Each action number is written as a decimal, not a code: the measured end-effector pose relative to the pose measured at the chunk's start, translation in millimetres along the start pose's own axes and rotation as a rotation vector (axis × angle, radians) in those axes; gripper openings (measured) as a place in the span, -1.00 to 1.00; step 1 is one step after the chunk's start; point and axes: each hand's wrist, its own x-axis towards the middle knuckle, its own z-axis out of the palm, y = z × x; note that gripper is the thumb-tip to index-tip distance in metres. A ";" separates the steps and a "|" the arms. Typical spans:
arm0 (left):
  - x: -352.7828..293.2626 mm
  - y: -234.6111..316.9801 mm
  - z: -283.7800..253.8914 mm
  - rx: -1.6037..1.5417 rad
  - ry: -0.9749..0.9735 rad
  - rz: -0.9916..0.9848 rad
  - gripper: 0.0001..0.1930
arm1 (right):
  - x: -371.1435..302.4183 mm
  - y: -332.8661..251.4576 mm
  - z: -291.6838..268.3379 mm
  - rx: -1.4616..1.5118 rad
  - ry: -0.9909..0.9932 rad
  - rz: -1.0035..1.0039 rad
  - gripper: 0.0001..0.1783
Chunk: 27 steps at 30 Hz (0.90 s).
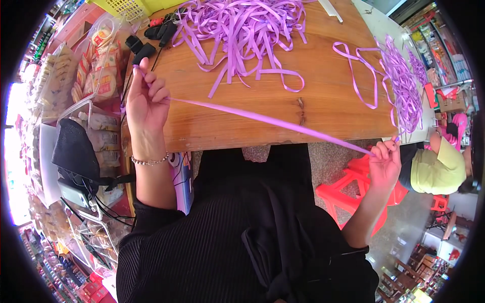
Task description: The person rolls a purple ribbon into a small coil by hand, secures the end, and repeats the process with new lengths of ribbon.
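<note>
A purple ribbon (pixel 268 120) runs taut and slanting between my two hands, above the table's near edge. My left hand (pixel 147 98), raised over the table's left side, has its fingers closed on one end of the ribbon. Lower, off the table's near right corner, my right hand (pixel 385 160) pinches the other end. A big loose heap of purple ribbons (pixel 247 30) lies at the far middle of the wooden table (pixel 227 126). At the right, a second bundle of purple ribbons (pixel 404 91) lies, with a loop spread onto the wood.
Black straps with buckles (pixel 141 49) and a yellow basket (pixel 121 9) are at the far left. Packaged food (pixel 101 63) fills a rack beside the table. Red plastic stools (pixel 343 194) stand at lower right. Another person in a yellow-green top (pixel 437 169) is at the right.
</note>
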 end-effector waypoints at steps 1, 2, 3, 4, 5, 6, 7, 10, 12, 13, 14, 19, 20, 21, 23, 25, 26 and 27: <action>1.1 -0.9 -3.0 -0.001 0.001 0.000 -0.73 | -0.5 -1.0 -5.3 -0.001 0.000 0.001 -0.74; 2.4 -2.0 -5.9 -0.003 0.035 -0.003 -0.74 | -0.8 -1.6 -9.2 0.005 0.054 0.000 -0.74; 3.8 -3.4 -8.8 -0.006 0.068 -0.007 -0.75 | -1.1 -1.9 -11.2 0.010 0.109 -0.003 -0.74; 4.8 -3.9 -11.3 -0.006 0.068 -0.008 -0.75 | -1.1 -2.1 -11.4 0.010 0.109 -0.003 -0.74; 5.7 -3.6 -13.8 -0.020 0.071 -0.001 -0.76 | -1.0 -2.3 -11.4 0.022 0.160 0.005 -0.77; 6.8 -2.5 -16.2 -0.034 0.074 0.007 -0.77 | -0.9 -2.4 -11.0 0.034 0.210 0.013 -0.80; 8.3 -0.6 -19.6 -0.034 0.074 0.007 -0.77 | -0.6 -4.5 -14.2 0.034 0.210 0.013 -0.80; 12.8 3.4 -23.6 -0.117 0.056 0.056 -0.78 | 1.1 -13.2 -23.7 0.042 0.146 0.017 -0.86; 14.4 3.6 -19.7 -0.159 0.063 0.084 -0.78 | 3.6 -15.6 -22.5 0.119 0.163 0.024 -0.90; 13.8 3.3 -17.8 -0.159 0.062 0.088 -0.78 | 5.0 -17.2 -22.5 0.119 0.160 0.026 -0.90; 12.7 3.0 -15.5 -0.134 0.032 0.096 -0.79 | 6.3 -18.7 -22.5 0.086 0.161 0.014 -0.89; -23.7 -35.2 44.8 0.572 -0.032 0.007 -0.79 | 0.4 -7.7 3.9 -0.286 0.287 -0.178 -0.82; -36.2 -47.1 52.4 0.804 -0.070 -0.040 -0.81 | -2.0 4.1 13.8 -0.435 0.251 -0.184 -0.80; -46.7 -63.6 63.7 0.851 -0.139 -0.036 -0.83 | -5.7 17.5 25.8 -0.586 0.213 -0.188 -0.78; -61.9 -84.9 87.7 0.848 -0.232 -0.167 -0.85 | -16.3 47.8 49.7 -0.644 0.150 -0.133 -0.79; -66.8 -97.4 89.5 0.723 -0.378 -0.241 -0.81 | -28.3 77.8 80.5 -0.766 -0.022 -0.056 -0.82; -69.3 -102.3 91.6 0.725 -0.376 -0.243 -0.81 | -34.5 90.3 97.7 -0.829 -0.124 -0.033 -0.84; -72.0 -107.0 94.4 0.692 -0.367 -0.262 -0.81 | -39.2 98.7 113.7 -0.880 -0.189 -0.028 -0.84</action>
